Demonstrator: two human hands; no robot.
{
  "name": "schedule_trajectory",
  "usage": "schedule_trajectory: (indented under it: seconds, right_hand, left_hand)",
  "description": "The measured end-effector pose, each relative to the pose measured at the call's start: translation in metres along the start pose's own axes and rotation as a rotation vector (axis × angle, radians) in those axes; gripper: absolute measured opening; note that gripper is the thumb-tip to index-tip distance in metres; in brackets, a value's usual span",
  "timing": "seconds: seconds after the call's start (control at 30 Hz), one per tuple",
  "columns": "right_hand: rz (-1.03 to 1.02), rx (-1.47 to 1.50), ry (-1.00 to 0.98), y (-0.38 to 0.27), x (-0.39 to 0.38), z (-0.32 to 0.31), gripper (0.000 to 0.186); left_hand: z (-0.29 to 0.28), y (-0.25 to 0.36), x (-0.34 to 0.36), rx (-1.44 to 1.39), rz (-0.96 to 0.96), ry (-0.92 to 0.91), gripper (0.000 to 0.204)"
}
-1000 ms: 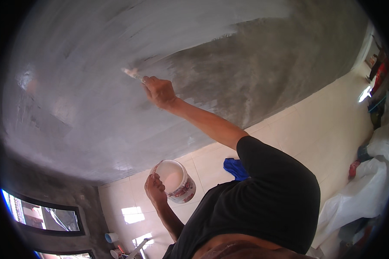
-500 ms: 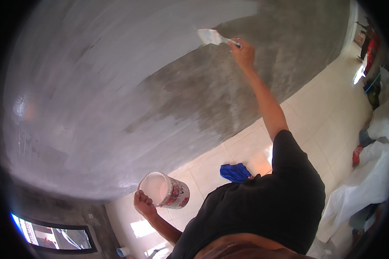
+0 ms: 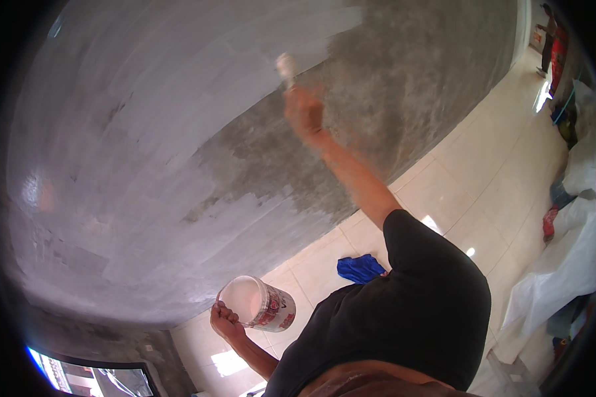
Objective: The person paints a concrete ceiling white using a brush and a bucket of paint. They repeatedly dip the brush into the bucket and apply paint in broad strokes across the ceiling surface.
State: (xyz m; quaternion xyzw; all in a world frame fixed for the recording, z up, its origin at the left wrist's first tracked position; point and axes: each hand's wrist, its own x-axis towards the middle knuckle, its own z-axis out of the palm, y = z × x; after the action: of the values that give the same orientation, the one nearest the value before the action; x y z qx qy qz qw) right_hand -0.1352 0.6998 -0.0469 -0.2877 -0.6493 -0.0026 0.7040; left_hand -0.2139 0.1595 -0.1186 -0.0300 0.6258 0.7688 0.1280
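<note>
My right hand point(image 3: 304, 112), a little blurred, is closed on the handle of a paintbrush point(image 3: 287, 69) with pale bristles. It is raised in front of a grey wall point(image 3: 152, 132). Pale wet coating covers the wall's left and upper part; a darker, uncoated-looking patch point(image 3: 384, 86) lies to the right of and below the brush. Low on the left, my left hand point(image 3: 226, 320) grips the wire handle and rim side of a white paint bucket point(image 3: 275, 309). The bucket tilts toward the wall, and pinkish-white paint point(image 3: 242, 296) shows inside it.
Cream floor tiles point(image 3: 470, 165) run along the wall's foot. A blue cloth point(image 3: 360, 268) lies on them. White plastic sheeting point(image 3: 556, 271) covers things at the right. Another person point(image 3: 549, 40) stands at the far upper right. A dark-framed window point(image 3: 89, 377) is at the lower left.
My right hand and the brush have swung left along the wall, and the brush now points more upward. The bucket in my left hand sits slightly lower in view.
</note>
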Motion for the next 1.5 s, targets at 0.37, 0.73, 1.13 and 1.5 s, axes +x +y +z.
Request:
schedule_trajectory:
  seconds: [0.37,0.73,1.13,1.5]
  right_hand:
    - [0.058,0.318,-0.254,0.007,0.014,-0.020,0.022]
    - [0.254,-0.156,0.046,0.221,0.108,-0.111,0.024]
    - [0.015,-0.156,0.059,0.034,0.033,-0.008,0.007]
    - [0.104,0.117,-0.157,0.065,0.056,-0.053,0.021]
  left_hand:
    - [0.003,0.008,-0.014,0.007,0.024,-0.031,0.023]
    - [0.005,0.016,-0.021,-0.046,0.041,-0.025,0.020]
    - [0.011,0.019,-0.020,-0.046,0.027,-0.033,0.024]
    - [0.015,0.018,-0.021,-0.017,0.065,0.015,0.023]
